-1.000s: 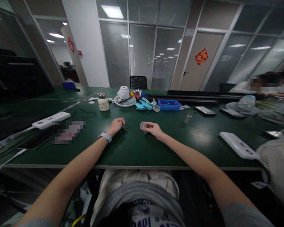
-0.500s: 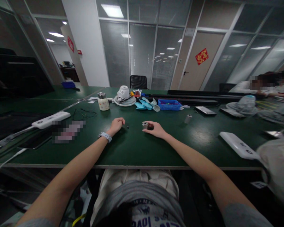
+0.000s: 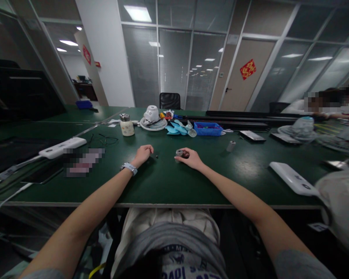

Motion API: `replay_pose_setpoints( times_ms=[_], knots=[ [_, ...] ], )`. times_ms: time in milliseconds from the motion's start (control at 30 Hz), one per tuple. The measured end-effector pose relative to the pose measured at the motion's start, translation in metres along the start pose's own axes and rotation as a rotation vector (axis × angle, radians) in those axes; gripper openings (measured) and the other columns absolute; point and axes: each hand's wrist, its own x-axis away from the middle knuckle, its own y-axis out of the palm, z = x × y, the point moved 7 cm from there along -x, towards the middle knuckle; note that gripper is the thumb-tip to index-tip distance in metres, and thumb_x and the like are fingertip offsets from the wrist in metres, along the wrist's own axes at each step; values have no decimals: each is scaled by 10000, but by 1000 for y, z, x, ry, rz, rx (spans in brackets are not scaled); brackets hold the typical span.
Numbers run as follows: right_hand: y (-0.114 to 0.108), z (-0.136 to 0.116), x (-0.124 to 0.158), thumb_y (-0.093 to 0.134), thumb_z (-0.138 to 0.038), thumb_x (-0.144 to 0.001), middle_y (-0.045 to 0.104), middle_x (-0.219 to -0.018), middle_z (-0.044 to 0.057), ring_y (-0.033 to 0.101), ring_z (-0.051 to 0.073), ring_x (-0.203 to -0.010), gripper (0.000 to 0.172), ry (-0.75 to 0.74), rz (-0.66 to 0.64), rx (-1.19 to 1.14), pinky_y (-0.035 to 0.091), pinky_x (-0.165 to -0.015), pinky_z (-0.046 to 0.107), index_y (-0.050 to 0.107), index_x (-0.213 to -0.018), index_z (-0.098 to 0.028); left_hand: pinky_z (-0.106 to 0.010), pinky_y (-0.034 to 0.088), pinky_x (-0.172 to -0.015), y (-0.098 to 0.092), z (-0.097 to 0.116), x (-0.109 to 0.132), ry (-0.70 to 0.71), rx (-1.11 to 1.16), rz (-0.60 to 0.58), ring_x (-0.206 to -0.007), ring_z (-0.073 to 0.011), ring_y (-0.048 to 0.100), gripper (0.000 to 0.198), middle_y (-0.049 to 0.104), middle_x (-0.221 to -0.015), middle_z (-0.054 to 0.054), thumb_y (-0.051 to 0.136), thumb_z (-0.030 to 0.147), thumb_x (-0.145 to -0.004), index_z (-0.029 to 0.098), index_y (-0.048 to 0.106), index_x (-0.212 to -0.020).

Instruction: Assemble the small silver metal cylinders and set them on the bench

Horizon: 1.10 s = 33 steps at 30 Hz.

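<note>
A small silver metal cylinder (image 3: 178, 153) with a ringed top stands on the green table, or just above it; I cannot tell which. The thumb and fingers of my right hand (image 3: 191, 158) are closed around its sides. My left hand (image 3: 144, 154) rests on the table to the left with its fingers curled in, and nothing shows in them. Just right of those fingers lies a tiny dark piece (image 3: 156, 156), apart from the hand. Farther right stands a second silver cylinder (image 3: 230, 146), which neither hand touches.
Behind the hands are a patterned jar (image 3: 127, 127), a white fan part (image 3: 151, 115), light-blue fan blades (image 3: 178, 128) and a blue basket (image 3: 208, 128). White power strips lie left (image 3: 63, 147) and right (image 3: 293, 179). Other people sit at far right.
The right hand's fingers have shifted slightly around the cylinder, which looks a little tilted or turned. My left hand and the tiny dark piece have stayed put.
</note>
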Motion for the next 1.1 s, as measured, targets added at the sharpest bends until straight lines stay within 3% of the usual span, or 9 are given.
replay_pose_setpoints(
  times_ms=[233, 533, 800, 1100],
  knots=[
    [-5, -9, 1, 756, -463, -680, 715, -856, 53, 659, 172, -768, 413, -63, -2, 41, 526, -724, 314, 688, -969, -176, -248, 313, -545, 0, 2, 1, 0, 1, 4, -529, -142, 460, 198, 488, -508, 16, 361, 185, -633, 191, 555, -598],
    [6, -6, 3, 781, -262, -664, 708, -1009, 83, 693, 172, -905, 403, 35, -31, -353, 558, -863, 349, 610, -1015, -162, -242, 311, -537, 0, 3, 2, -20, -4, -3, -527, -140, 460, 209, 497, -513, 17, 362, 185, -632, 189, 571, -616],
    [7, -6, 0, 807, -270, -636, 694, -1051, 80, 666, 183, -999, 428, 12, -82, -309, 500, -972, 396, 611, -1002, -169, -250, 325, -555, 0, 4, 3, -21, -7, -4, -539, -147, 476, 208, 515, -519, 16, 372, 181, -628, 190, 579, -616],
    [9, -5, 2, 800, -272, -663, 699, -1050, 83, 675, 175, -951, 443, 41, -111, -291, 503, -945, 385, 636, -1061, -169, -252, 327, -562, 0, 4, 3, -3, -3, -2, -547, -147, 472, 208, 530, -536, 10, 367, 189, -635, 189, 573, -608]
  ],
)
